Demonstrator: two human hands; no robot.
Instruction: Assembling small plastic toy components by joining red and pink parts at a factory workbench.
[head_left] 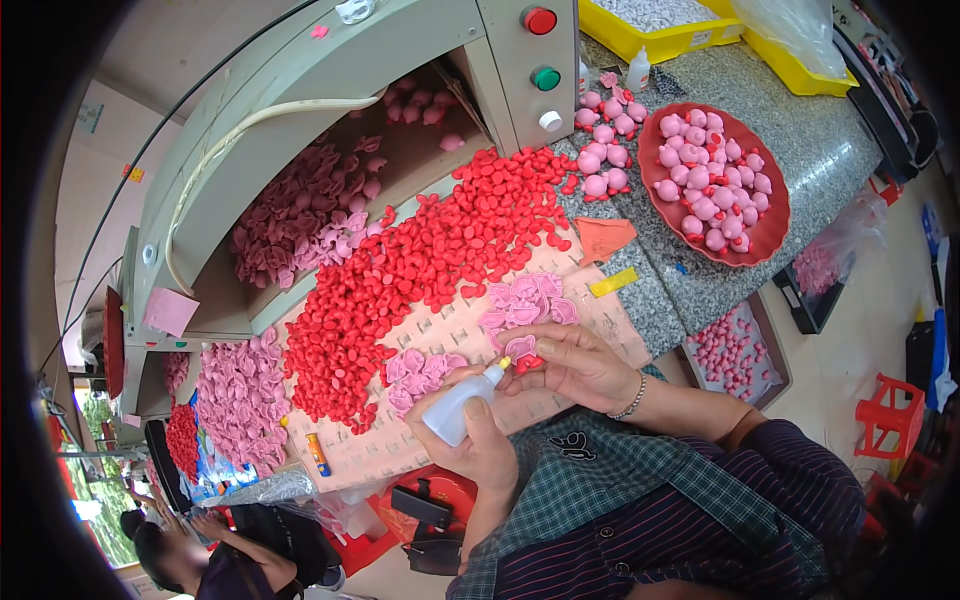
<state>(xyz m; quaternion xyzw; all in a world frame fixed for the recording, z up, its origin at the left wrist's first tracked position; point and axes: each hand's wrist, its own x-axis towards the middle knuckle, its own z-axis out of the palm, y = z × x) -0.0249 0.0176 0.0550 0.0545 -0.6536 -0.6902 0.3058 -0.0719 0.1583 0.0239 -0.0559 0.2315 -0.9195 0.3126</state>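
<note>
My left hand (482, 452) is closed round a small translucent white squeeze bottle (455, 412), tilted so its yellow tip points up and to the right. My right hand (592, 372) pinches a small pink molded piece (521, 349) with a red part on it, just beside the bottle's tip. Whether the tip touches the piece I cannot tell. Beyond my right hand lies a small heap of pink molded pieces (530, 300), and another pink heap (418, 376) lies left of the bottle. Loose red pieces (420, 250) spread thickly over the pale pink work surface (400, 450).
A grey machine (270, 90) with buttons arches over more pink pieces. At the right, a red bowl (782, 215) holds round pink figures. A yellow tray (625, 40) stands at the back. A glue stick (318, 455) lies near the front edge. Another person (230, 560) works at lower left.
</note>
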